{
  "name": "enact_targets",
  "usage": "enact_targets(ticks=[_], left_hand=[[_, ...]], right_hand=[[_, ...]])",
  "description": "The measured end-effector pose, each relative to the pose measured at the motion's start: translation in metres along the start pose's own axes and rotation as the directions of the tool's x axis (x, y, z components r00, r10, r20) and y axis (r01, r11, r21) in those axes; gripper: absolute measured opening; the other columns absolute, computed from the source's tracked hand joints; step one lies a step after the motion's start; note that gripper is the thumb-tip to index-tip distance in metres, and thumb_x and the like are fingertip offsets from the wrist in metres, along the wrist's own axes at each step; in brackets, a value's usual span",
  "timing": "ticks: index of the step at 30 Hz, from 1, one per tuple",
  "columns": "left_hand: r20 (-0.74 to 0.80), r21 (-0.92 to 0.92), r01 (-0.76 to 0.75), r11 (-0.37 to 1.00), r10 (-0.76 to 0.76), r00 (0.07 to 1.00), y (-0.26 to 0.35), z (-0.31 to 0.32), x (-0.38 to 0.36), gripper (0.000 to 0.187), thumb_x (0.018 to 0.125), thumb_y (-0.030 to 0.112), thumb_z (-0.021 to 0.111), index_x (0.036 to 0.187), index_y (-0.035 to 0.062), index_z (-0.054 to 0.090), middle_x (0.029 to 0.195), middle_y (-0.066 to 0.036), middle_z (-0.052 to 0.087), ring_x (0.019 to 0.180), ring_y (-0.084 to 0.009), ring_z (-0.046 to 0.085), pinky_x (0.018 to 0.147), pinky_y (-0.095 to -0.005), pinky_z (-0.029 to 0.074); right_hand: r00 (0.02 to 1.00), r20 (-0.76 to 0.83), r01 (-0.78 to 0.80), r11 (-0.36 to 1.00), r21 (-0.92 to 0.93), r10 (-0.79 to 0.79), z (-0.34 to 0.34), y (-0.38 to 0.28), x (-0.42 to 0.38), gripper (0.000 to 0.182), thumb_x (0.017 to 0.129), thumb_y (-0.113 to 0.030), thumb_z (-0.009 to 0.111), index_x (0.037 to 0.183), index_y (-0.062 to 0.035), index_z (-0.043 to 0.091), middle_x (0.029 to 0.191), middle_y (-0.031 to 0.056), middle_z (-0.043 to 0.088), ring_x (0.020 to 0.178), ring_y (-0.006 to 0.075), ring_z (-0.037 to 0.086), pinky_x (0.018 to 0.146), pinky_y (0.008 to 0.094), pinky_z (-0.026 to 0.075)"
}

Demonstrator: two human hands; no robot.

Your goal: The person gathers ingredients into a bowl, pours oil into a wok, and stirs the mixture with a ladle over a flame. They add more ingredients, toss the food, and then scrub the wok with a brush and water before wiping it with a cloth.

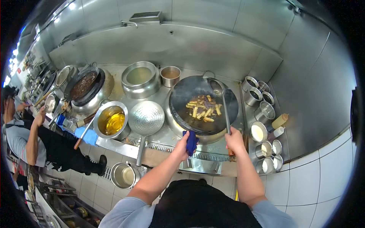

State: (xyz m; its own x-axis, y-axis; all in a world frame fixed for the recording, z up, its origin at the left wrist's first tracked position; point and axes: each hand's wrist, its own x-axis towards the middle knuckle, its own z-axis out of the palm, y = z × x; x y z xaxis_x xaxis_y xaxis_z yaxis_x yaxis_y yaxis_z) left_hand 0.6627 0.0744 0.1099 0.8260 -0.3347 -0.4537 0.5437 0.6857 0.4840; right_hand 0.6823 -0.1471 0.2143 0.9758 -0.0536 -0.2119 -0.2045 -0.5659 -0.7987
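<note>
My left hand point(183, 146) is wrapped round a dark blue cloth point(192, 143) at the near edge of a large black wok point(182, 93). In my right hand point(235, 140) is the handle of a long metal ladle point(224, 102), whose bowl lies at the wok's upper right. Light brown pieces of food point(205, 110) lie in the middle of the wok. What the cloth covers is hidden.
Left of the wok are a perforated strainer point(146, 117), a bowl of yellow oil point(114, 122), a lidless pot point(140, 76) and a second wok point(83, 85). Metal seasoning cups point(264, 110) line the right side. A co-worker point(28, 140) stands at the far left.
</note>
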Motion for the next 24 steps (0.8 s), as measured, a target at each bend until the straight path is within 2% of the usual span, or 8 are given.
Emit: enact_targets(ticks=[10,12,13,14,16,17,20,24], left_hand=[[-0.129,0.133,-0.033,0.991,0.05,0.99,0.002,0.02,0.029,0.047,0.093,0.052,0.042,0.115,0.0114,0.051,0.1,-0.008,0.063,0.082,-0.021,0.063,0.06,-0.0397,0.054],[-0.112,0.121,-0.077,0.99,0.091,0.99,0.003,0.027,0.014,0.047,0.094,0.05,0.043,0.115,0.0094,0.05,0.101,-0.01,0.063,0.083,-0.022,0.063,0.059,-0.0391,0.054],[-0.116,0.098,-0.096,0.991,0.107,0.988,0.005,0.036,0.006,0.047,0.094,0.049,0.042,0.115,0.0077,0.049,0.1,-0.012,0.062,0.082,-0.0232,0.063,0.057,-0.0379,0.054],[-0.111,0.102,-0.093,0.99,0.104,0.988,0.005,0.041,0.003,0.047,0.094,0.049,0.042,0.115,0.0077,0.049,0.1,-0.012,0.062,0.082,-0.0232,0.063,0.057,-0.0379,0.054],[-0.1,0.146,-0.104,0.984,0.12,0.988,0.006,0.046,0.0,0.048,0.094,0.05,0.041,0.115,0.007,0.049,0.1,-0.012,0.062,0.079,-0.0237,0.063,0.056,-0.0359,0.054],[-0.104,0.151,-0.077,0.986,0.094,0.99,0.007,0.043,0.004,0.044,0.093,0.048,0.046,0.112,0.0084,0.051,0.097,-0.01,0.063,0.078,-0.0218,0.063,0.054,-0.0342,0.053],[-0.142,0.149,-0.034,0.988,0.056,0.988,0.011,0.03,0.024,0.038,0.091,0.044,0.053,0.108,0.0103,0.053,0.094,-0.008,0.064,0.078,-0.0193,0.063,0.053,-0.0327,0.053],[-0.195,0.082,0.018,0.997,-0.001,0.981,0.019,0.043,0.02,0.031,0.088,0.036,0.055,0.104,0.0101,0.056,0.09,-0.007,0.065,0.074,-0.0192,0.064,0.054,-0.0322,0.054]], right_hand=[[0.969,0.244,-0.016,0.985,0.169,-0.026,-0.036,0.067,-0.022,0.046,0.083,-0.01,0.05,0.128,0.0002,0.047,0.065,0.0093,0.057,0.042,0.0179,0.051,0.042,0.0311,0.045],[0.97,-0.151,0.171,0.977,-0.126,-0.189,-0.025,0.1,-0.02,0.052,0.082,-0.01,0.052,0.133,-0.0006,0.042,0.066,0.0096,0.058,0.043,0.0178,0.052,0.042,0.0311,0.045],[0.983,-0.183,0.01,0.996,-0.092,-0.027,-0.025,0.084,-0.027,0.049,0.079,-0.013,0.054,0.127,-0.0013,0.048,0.081,0.0239,0.063,0.072,0.0341,0.063,0.068,0.0384,0.05],[0.982,-0.189,0.007,0.996,-0.089,-0.024,-0.018,0.09,-0.023,0.049,0.079,-0.013,0.054,0.127,-0.0013,0.048,0.081,0.0239,0.063,0.072,0.0341,0.063,0.068,0.0384,0.05],[0.995,-0.019,0.094,0.978,-0.186,-0.099,-0.005,0.083,-0.022,0.056,0.082,-0.01,0.054,0.136,-0.0032,0.039,0.065,0.0097,0.058,0.044,0.0175,0.054,0.043,0.0319,0.046],[0.993,0.082,-0.083,0.996,0.026,0.081,-0.005,0.065,-0.036,0.054,0.082,-0.011,0.054,0.134,-0.0064,0.043,0.064,0.0086,0.058,0.045,0.0171,0.054,0.044,0.0329,0.046],[0.98,0.192,0.043,0.995,0.091,-0.06,-0.013,0.07,-0.056,0.052,0.082,-0.012,0.054,0.133,-0.0098,0.045,0.064,0.0069,0.057,0.047,0.015,0.055,0.045,0.0324,0.046],[0.957,-0.148,0.163,0.88,-0.446,-0.252,-0.039,0.123,-0.084,0.05,0.083,-0.016,0.057,0.132,-0.0141,0.047,0.074,0.0171,0.063,0.062,0.0327,0.062,0.06,0.0411,0.05]])
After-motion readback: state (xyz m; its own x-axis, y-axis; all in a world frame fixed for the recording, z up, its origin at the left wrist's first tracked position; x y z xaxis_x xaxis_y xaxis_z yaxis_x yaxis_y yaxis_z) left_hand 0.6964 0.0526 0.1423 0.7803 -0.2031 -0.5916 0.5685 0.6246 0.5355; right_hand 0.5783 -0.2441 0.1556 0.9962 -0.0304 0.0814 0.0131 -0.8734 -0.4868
